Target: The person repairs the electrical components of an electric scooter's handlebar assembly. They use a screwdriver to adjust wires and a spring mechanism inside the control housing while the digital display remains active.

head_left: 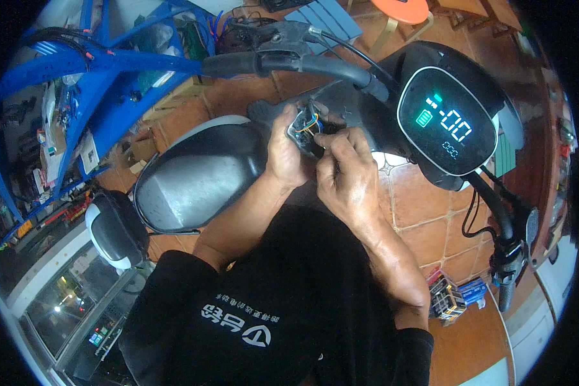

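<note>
My left hand [283,154] grips a small dark open housing [300,134] with thin coloured wires [312,122] inside it, in front of the scooter's dark body. The fingers of my right hand [346,170] are pinched at those wires; whatever is between the fingertips is too small to make out. Above runs the left handlebar [321,69] with its lever and cables. A lit dashboard display [447,119] is to the right of both hands, and the black seat [193,174] lies to the left.
Blue metal shelving [77,96] crowded with parts fills the left side, near a rear storage box [112,228]. An orange stool [399,9] stands at the top. The right handlebar [502,251] reaches down the right side, beside small boxes [447,296] at lower right.
</note>
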`<action>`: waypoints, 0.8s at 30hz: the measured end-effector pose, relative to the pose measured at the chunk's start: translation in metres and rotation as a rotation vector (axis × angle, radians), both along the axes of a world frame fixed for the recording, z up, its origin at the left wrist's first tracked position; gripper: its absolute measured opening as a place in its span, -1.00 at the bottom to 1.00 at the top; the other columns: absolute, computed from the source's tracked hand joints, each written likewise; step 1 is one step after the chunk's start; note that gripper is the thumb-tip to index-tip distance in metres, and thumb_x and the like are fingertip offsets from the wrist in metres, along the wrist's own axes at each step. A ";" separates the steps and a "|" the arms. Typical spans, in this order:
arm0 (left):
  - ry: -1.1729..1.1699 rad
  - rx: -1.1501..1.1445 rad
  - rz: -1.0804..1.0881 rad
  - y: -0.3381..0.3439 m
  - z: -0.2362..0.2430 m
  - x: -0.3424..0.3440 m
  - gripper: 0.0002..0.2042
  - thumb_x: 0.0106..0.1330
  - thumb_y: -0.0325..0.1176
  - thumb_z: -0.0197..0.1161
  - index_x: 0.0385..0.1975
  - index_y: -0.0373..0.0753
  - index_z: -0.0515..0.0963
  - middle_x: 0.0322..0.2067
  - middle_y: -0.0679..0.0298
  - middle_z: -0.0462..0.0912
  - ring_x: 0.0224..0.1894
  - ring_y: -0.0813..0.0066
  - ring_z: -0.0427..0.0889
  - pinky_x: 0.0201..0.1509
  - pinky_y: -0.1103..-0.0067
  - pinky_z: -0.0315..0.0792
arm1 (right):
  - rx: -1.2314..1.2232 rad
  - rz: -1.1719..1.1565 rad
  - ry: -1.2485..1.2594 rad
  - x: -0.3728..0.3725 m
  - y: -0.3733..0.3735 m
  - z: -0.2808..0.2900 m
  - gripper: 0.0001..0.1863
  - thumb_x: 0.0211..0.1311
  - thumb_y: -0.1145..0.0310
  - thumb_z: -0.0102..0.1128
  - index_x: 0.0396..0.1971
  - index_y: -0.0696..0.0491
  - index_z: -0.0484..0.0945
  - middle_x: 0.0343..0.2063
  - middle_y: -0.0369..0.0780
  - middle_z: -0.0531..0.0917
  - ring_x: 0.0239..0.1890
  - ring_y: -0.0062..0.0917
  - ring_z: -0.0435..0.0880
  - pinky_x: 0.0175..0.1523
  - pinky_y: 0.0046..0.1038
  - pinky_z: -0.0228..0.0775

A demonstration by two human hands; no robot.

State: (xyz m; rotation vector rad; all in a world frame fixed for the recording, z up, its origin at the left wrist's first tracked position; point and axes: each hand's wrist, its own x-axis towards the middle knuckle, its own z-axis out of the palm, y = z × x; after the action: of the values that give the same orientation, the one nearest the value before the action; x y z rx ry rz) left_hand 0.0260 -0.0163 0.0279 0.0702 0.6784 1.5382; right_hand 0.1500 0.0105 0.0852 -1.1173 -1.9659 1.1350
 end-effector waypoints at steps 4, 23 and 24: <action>-0.182 -0.155 0.007 -0.002 0.011 0.008 -0.32 0.32 0.37 -0.14 -0.01 -0.19 0.49 -0.14 0.05 0.63 -0.08 0.18 0.61 0.10 0.29 0.47 | 0.055 -0.059 -0.140 0.000 -0.006 -0.006 -0.72 0.04 0.59 0.12 -0.20 0.05 0.54 -0.25 -0.04 0.47 -0.30 -0.09 0.61 -0.28 -0.15 0.56; -0.129 -0.121 0.029 0.011 -0.078 -0.015 -0.15 0.25 0.49 -0.24 0.19 -0.20 0.33 0.02 0.13 0.57 -0.08 0.28 0.58 0.01 0.36 0.41 | -0.012 0.056 -0.016 -0.005 -0.010 -0.086 -0.19 0.12 0.54 0.29 0.35 0.09 0.07 0.29 -0.02 0.08 0.12 -0.20 0.50 0.11 -0.28 0.53; -0.112 -0.065 -0.001 0.014 -0.085 -0.021 -0.15 0.26 0.48 -0.25 0.18 -0.23 0.35 0.02 0.14 0.57 -0.13 0.34 0.61 0.01 0.40 0.40 | -0.123 0.008 0.054 -0.002 -0.014 -0.095 -0.18 0.13 0.51 0.29 0.36 0.08 0.05 0.30 -0.03 0.07 0.13 -0.20 0.49 0.11 -0.27 0.52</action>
State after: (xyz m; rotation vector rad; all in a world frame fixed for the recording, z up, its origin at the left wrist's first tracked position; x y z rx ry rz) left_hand 0.0051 -0.0022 -0.0568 -0.0640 0.6388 1.5063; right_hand 0.1484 -0.0036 -0.0103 -1.1300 -1.8821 1.2919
